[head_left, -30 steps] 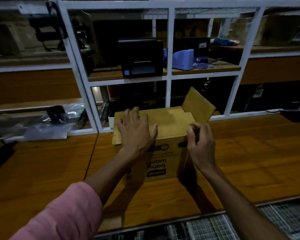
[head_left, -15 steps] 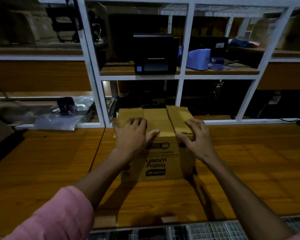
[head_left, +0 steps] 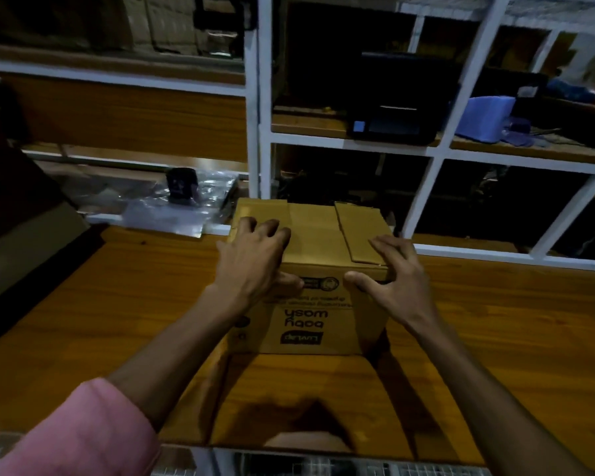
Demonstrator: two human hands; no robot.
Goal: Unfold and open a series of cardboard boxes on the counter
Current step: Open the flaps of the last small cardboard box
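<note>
Frame centre: both hands, left hand [head_left: 255,255] and right hand [head_left: 397,273], fingers spread, clamp upside-down cardboard box [head_left: 310,269] on counter [head_left: 495,321]; flaps apparently folded shut, opening remains.

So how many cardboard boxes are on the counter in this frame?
1. The cardboard box stands on the wooden counter by the white shelving, printed upside down, with both hands on its top. Others may lie out of view.
</note>
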